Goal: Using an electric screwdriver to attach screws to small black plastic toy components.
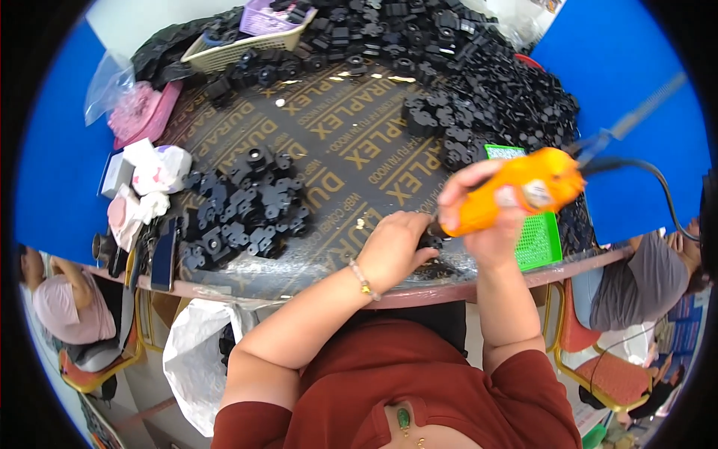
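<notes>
My right hand [490,217] is wrapped around an orange electric screwdriver [516,191], held tilted with its dark tip pointing down and left. A black cable and a coiled spring run off from its back end. Close to the tip, near the table's front edge, my left hand [395,251] is closed on a small black plastic part [431,241], mostly hidden by the fingers and thumb. Left of that hand lies a loose pile of black plastic parts [250,206]. A bright green perforated tray [540,241] sits just right of my right forearm.
Black parts [508,97] heap along the table's far side. A cream basket [247,52] stands at the back, a pink basket [153,120] at the left. A phone [163,258] lies near the left edge. Blue partitions flank the table; people sit on both sides.
</notes>
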Tool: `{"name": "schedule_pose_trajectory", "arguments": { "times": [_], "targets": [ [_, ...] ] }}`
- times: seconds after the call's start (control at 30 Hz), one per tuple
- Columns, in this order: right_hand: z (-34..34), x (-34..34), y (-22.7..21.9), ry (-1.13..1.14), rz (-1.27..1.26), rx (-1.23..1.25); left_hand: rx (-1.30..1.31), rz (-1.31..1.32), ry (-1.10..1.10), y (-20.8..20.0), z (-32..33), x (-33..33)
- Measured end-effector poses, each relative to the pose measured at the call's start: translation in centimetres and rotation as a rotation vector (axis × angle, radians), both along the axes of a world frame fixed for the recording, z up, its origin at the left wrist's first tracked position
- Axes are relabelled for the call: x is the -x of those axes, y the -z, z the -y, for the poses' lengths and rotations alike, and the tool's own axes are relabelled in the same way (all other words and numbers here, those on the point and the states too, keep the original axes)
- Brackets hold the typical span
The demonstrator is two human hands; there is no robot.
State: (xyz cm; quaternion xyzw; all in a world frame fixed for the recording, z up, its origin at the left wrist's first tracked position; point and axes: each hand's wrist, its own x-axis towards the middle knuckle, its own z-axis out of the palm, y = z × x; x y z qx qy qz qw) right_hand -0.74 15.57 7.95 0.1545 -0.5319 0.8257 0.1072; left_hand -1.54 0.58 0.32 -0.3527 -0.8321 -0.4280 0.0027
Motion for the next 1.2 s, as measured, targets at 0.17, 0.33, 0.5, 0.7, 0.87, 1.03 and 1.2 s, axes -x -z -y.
{"name": "schedule_pose_trajectory", "arguments": {
  "times": [0.17, 0.33, 0.5, 0.7, 0.87, 1.03, 1.2],
  "targets": [
    [-3.6, -1.2, -2.3, 0.076, -0.299, -0.106, 0.250, -0.060, -0.041, -2.0, 2.7, -1.3],
    [-4.5, -3.7, -1.2, 1.182, -0.501, 0.091, 0.276, -0.217, -0.199, -6.3, 11.2, -3.2],
    [0.1, -5.8, 3.0, 0.339, -0.437, -1.311, 0.408, -0.350, -0.697, -7.0, 23.7, -3.5],
    [8.6, -1.2, 4.2, -0.049, -0.216, -1.389, 0.751, -0.183, -0.852, -3.4, 29.4, -3.7],
    [14.7, 3.9, 4.7, -0.099, -0.264, -1.356, 0.702, -0.240, -0.733, -2.6, 28.2, -2.9],
    [16.8, 4.9, 5.4, -0.195, -0.334, -1.279, 0.445, -0.119, -0.634, -2.9, 27.0, -3.7],
    [16.9, 3.6, 5.7, -0.112, -0.348, -1.190, 0.396, -0.083, -0.676, -3.3, 26.3, -4.2]
  ]
}}
